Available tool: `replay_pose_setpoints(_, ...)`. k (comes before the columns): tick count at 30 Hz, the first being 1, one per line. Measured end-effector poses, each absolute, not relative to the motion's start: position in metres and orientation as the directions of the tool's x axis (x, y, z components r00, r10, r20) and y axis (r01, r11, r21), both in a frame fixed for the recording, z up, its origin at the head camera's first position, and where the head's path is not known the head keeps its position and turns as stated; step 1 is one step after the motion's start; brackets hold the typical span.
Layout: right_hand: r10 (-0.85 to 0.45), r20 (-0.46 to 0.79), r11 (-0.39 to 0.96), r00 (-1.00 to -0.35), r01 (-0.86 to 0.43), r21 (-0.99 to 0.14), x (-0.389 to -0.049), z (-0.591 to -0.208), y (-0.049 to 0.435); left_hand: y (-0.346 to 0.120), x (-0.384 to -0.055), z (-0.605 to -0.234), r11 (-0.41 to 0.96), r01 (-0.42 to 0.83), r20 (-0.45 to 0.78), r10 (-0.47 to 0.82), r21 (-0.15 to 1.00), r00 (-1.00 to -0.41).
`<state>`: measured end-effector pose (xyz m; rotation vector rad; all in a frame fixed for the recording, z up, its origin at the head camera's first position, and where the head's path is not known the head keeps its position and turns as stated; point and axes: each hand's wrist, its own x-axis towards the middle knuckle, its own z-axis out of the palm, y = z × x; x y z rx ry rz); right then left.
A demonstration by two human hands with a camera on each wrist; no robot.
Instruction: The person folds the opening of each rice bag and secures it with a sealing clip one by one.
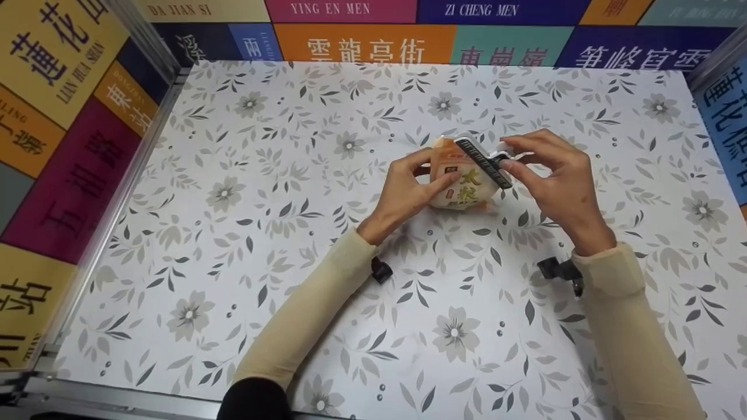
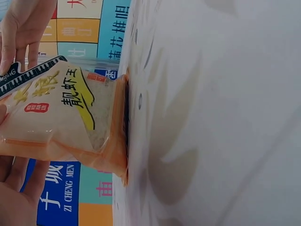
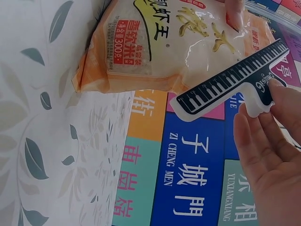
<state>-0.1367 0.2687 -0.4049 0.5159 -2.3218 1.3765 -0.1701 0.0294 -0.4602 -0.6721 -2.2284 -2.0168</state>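
Observation:
A plastic bag of rice (image 1: 464, 195) with orange edges stands upright on the table, its bottom edge on the surface in the left wrist view. My left hand (image 1: 411, 184) grips its left side, thumb across the front and fingers behind. Slanting across the bag's upper right corner is a long bag clip (image 1: 483, 163) with a black-and-white piano-key pattern. My right hand (image 1: 557, 178) pinches the clip's handle between thumb and fingers. In the right wrist view the clip (image 3: 230, 80) overlaps the bag's edge; whether its jaws clamp the plastic I cannot tell.
A white tabletop (image 1: 192, 245) with grey flowers and leaves lies under both hands. Colourful panels (image 1: 362, 44) with Chinese lettering stand along the back, and more line the left and right sides. Small black devices (image 1: 382, 271) sit at both wrists.

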Motion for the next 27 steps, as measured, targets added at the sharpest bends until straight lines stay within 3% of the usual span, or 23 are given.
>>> replay_pose_setpoints(7,-0.112,0.496,0.439,-0.861,-0.491,-0.753,-0.1364,-0.4038,0.2671,0.0256,-0.1705,-0.4614,0.108,0.335,0.281,0.340,0.936,-0.897)
replay_pose_setpoints(27,-0.089,0.505,0.329,-0.859,-0.504,-0.799,-0.1362,-0.4063,0.2633,0.0271,-0.1691,-0.4639,0.120,0.347,0.300,0.297,0.930,-0.907)
